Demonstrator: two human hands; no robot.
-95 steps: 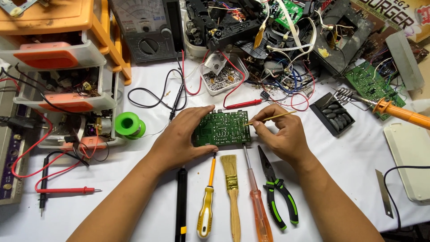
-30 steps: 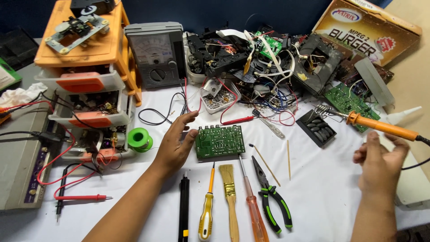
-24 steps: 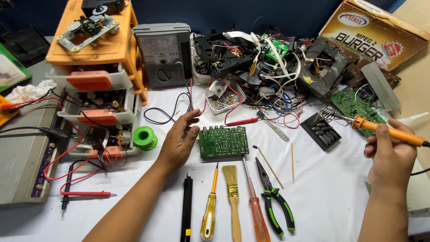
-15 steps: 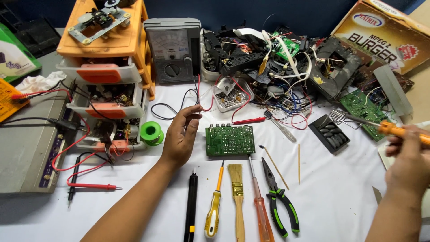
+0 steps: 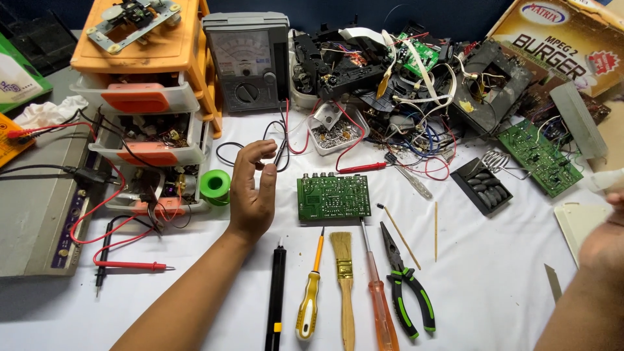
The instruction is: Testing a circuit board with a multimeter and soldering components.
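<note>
A green circuit board [image 5: 333, 197] lies flat on the white table cover [image 5: 494, 273]. My left hand [image 5: 252, 188] stands on its edge just left of the board, fingers apart and slightly curled, holding nothing and not touching the board. My right hand [image 5: 608, 237] is cut off by the right frame edge beside a cream plate [image 5: 578, 221]; its fingers are mostly out of view. Below the board lie a black pen-shaped tool [image 5: 276, 299], a yellow screwdriver [image 5: 309, 305], a brush [image 5: 344, 279], an orange screwdriver [image 5: 380, 305] and green-handled pliers [image 5: 409, 292].
A green solder spool [image 5: 215, 185] and orange drawer unit [image 5: 146, 84] stand to the left, an analog meter [image 5: 247, 62] behind. A heap of wires and parts [image 5: 390, 65], a second green board [image 5: 539, 156], a black sponge stand [image 5: 482, 185] and a cardboard box [image 5: 559, 45] fill the back right.
My right hand carried the orange soldering iron rightward to the frame edge; the iron is no longer in view. My left hand came off the board and stayed left of it.
</note>
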